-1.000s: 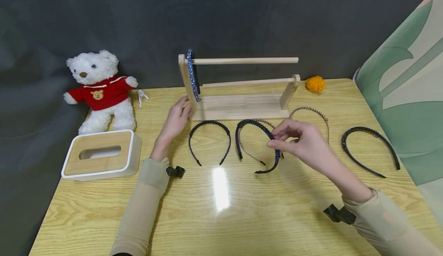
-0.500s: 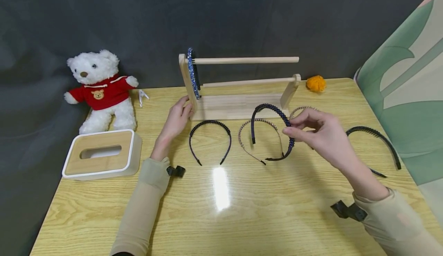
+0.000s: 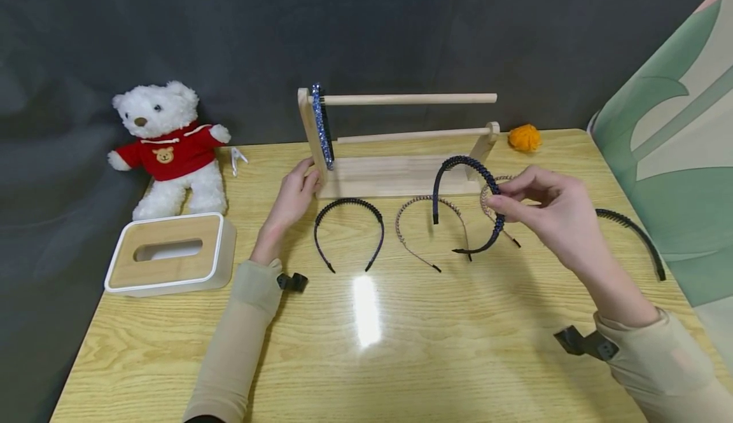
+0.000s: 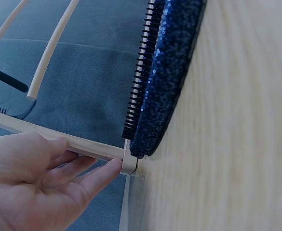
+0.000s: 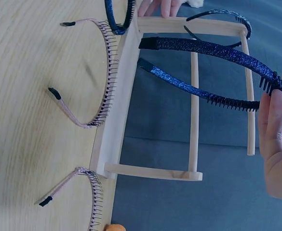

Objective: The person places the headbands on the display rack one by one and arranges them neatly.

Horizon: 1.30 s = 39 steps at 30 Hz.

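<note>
My right hand (image 3: 552, 210) pinches a dark blue glittery headband (image 3: 485, 177) between thumb and fingers, raised above the table in front of the rack's right part. Its two ends point left in the right wrist view, with comb teeth inside the curve near the fingers (image 5: 275, 120). At the lower left of a wooden rack (image 3: 395, 177) my left hand (image 3: 291, 195) grips the upright close to the base. A blue sequined headband (image 3: 322, 127) hangs at the left end of the rack's upper rod (image 3: 406, 99).
A black headband (image 3: 347, 201) and a pink-brown one (image 3: 404, 210) lie before the rack. Another pink-brown headband (image 3: 485, 203) and a dark one (image 3: 638, 232) are partly hidden by my right hand. A tissue box (image 3: 220, 254), teddy bear (image 3: 177, 156) and orange ball (image 3: 523, 138) stand around.
My right hand has carried the dark blue headband rightward and up, away from over the middle pink-brown headband. My left hand has stayed at the rack.
</note>
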Tool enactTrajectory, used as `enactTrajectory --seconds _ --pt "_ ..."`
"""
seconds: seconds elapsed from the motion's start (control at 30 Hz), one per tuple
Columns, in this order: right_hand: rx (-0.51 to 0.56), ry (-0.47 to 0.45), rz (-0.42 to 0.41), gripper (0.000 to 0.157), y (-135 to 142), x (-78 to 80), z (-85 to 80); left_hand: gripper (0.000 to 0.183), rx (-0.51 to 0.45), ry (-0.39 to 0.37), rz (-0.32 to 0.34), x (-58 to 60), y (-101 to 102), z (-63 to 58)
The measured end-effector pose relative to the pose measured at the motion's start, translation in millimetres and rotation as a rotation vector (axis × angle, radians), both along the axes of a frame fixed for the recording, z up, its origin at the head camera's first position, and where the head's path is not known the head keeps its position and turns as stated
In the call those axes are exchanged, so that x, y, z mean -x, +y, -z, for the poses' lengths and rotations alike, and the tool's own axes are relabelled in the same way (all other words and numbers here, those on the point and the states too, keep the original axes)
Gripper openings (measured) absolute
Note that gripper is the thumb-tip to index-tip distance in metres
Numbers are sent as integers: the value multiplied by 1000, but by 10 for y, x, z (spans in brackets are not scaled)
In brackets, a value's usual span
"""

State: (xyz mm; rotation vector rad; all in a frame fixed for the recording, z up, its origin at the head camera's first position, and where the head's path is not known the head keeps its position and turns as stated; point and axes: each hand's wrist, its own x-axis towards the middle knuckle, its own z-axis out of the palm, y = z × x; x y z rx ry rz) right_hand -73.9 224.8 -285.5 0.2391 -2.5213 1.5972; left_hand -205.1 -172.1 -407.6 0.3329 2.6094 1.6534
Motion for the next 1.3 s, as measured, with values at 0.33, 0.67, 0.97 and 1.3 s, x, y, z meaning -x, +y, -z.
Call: enactTrajectory --seconds 0.33,0.67,0.97,1.3 --pt "-3 3 45 13 51 15 -45 44 2 2 -1 -7 0 -8" --pt "11 26 71 9 72 24 -102 44 9 5 3 -11 -4 -4" --pt "1 66 88 9 115 16 -126 45 12 9 -4 -14 -1 -7" --pt "-1 81 117 9 161 37 -177 45 8 3 3 -23 -3 -10"
